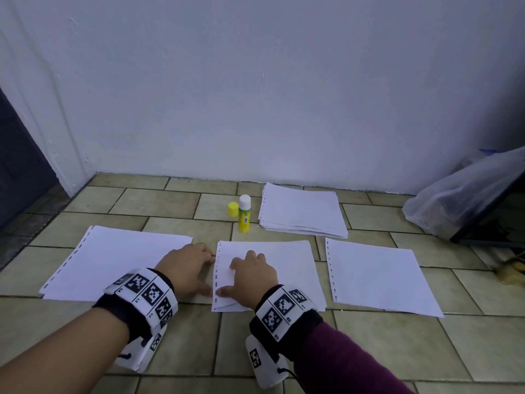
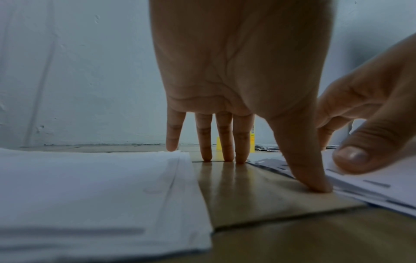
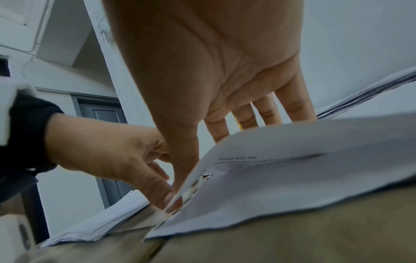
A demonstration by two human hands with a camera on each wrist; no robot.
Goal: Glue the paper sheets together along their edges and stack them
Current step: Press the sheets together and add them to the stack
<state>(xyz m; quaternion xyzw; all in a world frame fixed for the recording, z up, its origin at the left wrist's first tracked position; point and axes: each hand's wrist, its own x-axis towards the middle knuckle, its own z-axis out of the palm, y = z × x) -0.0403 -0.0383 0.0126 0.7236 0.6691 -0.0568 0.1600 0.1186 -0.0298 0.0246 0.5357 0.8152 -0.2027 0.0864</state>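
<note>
Two hands, four paper piles, one glue stick.

Floor was beige rectangular tile with dark grout lines. Pale painted wall rose behind it, scuffed in places. Dark door stood at far left. Clear plastic bag slumped at far right against a dark slanted panel. Small yellowish object lay beside the panel; identity unclear.

Left hand at lower centre, palm down, fingers straight and spread; right hand just beside it, fingers extended, thumbs nearly touching.
</note>
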